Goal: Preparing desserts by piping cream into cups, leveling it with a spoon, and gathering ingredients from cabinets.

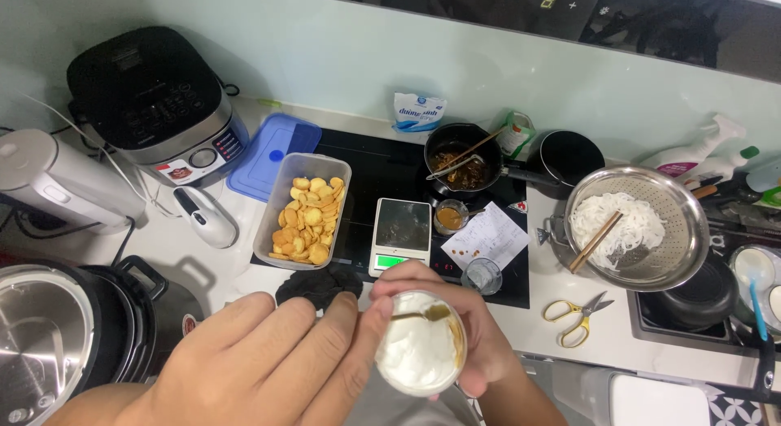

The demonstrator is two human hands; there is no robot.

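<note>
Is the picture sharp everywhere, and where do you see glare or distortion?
Head view: the left hand and the cup of white cream look slightly soft; the counter behind is sharper; glare on the steel lid; edges bend from the wide lens.

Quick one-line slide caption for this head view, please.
Right hand holds a small round cup of white cream while left hand dips a small spoon above the white kitchen counter.

White cream (pixel 415 353), yellow scissors (pixel 573 318), blue lid (pixel 272 156)
</note>
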